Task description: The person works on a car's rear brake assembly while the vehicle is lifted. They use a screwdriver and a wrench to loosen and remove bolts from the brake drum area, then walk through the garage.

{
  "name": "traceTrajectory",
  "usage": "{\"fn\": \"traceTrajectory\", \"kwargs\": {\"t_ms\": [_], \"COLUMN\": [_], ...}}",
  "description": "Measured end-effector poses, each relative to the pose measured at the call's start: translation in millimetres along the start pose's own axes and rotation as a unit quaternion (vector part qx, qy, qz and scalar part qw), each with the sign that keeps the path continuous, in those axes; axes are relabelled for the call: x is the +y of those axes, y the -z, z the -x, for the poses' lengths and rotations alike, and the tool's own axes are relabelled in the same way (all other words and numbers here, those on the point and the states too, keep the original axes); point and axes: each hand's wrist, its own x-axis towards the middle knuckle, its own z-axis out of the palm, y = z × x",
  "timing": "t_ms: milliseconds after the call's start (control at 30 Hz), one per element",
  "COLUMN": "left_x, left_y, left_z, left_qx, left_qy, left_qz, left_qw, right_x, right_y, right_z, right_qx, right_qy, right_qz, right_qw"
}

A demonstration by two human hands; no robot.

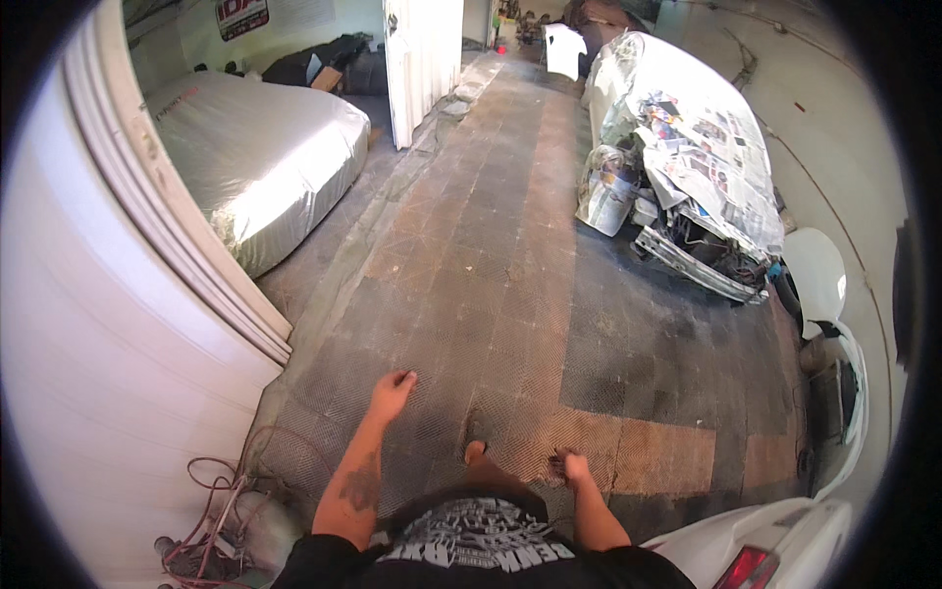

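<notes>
My left hand [393,393] reaches forward over the tiled floor [471,294], its fingers curled in, with no object showing in them. Lower and to the right, my right hand [574,465] hangs near my body with its fingers bent. Something dark shows at its fingertips, too small to tell whether it is an object or shadow. Neither hand touches anything around it. One foot [475,451] shows below, between the hands.
Ahead on the right stands a car [687,147] covered in newspaper and plastic, its front bumper off. A covered car [265,137] sits left, beyond a white sliding door [147,324]. Red hoses [211,510] lie lower left; a white car part with a red tail light [748,567] is lower right.
</notes>
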Motion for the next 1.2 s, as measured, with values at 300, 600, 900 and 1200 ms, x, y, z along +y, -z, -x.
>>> {"fn": "traceTrajectory", "kwargs": {"t_ms": [300, 600, 900, 1200], "left_x": [-87.4, -27.8, 333.8, 353.8], "left_y": [24.1, -4.1, -87.8, -167.5], "left_z": [-93.1, -351.8, -1029.4, -1291.8], "left_qx": [0.056, -0.093, 0.084, 0.017], "left_qy": [0.423, 0.334, 0.146, 0.236], "left_qz": [0.097, -0.319, 0.070, -0.186], "left_qw": [0.899, 0.882, 0.983, 0.954], "right_x": [-440.4, -774.5, -998.9, -1304.9], "right_y": [-164.7, -285.0, -295.0, -347.1], "right_z": [-197.1, -406.9, -686.5, -924.8], "right_qx": [-0.453, -0.495, -0.240, -0.203], "right_qy": [0.049, 0.061, 0.200, 0.273], "right_qz": [-0.323, -0.328, -0.041, 0.056], "right_qw": [0.829, 0.802, 0.949, 0.939]}}
